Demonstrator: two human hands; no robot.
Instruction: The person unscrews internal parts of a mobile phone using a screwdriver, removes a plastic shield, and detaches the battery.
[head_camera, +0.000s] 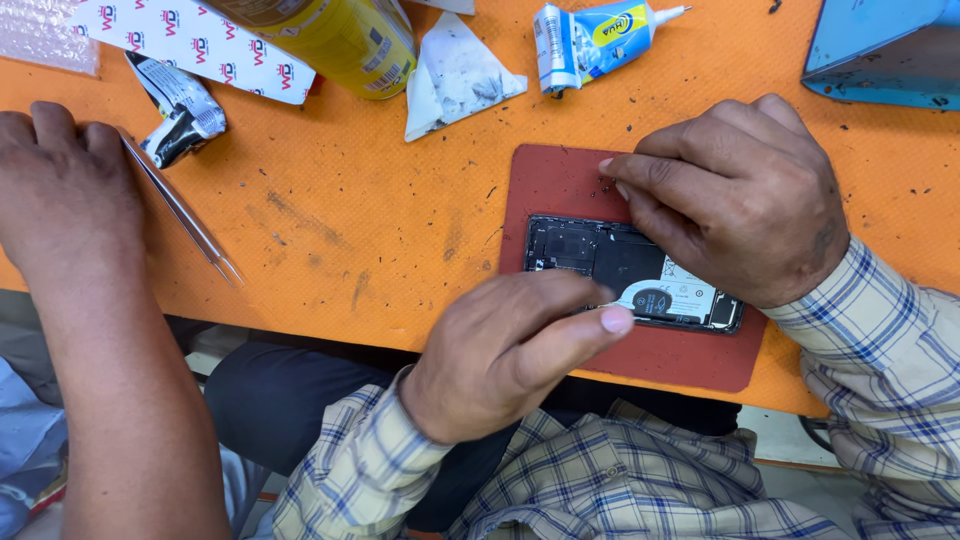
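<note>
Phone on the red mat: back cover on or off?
Off. The phone lies flat on the red mat with dark internals and a coil exposed; both hands, left and right, touch it.

Orange table (350, 220): red mat (560, 180), tweezers (185, 215), glue tube (590, 40).

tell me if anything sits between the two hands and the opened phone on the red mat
Nothing visible does. The left hand and right hand are both already on the opened phone; the tweezers lie off to the side under another person's hand.
</note>
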